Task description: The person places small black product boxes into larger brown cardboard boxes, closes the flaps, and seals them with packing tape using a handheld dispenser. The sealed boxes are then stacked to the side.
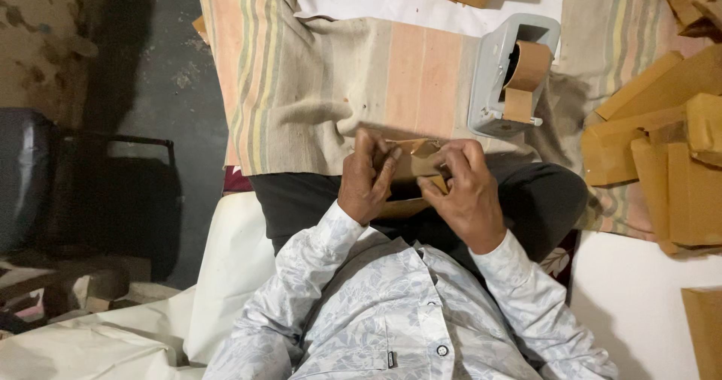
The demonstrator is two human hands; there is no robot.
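Both hands clamp small brown cardboard piece [412, 163] over lap: left hand [366, 178] pinching left edge, right hand [466, 192] pressing flap. Advice: fold crisp, thumbs along crease. Tape dispenser [511, 75] just beyond, on striped cloth [316, 87].

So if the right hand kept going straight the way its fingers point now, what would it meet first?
The right hand points across at the left hand; it would meet the folded brown paper piece first, which both already grip.
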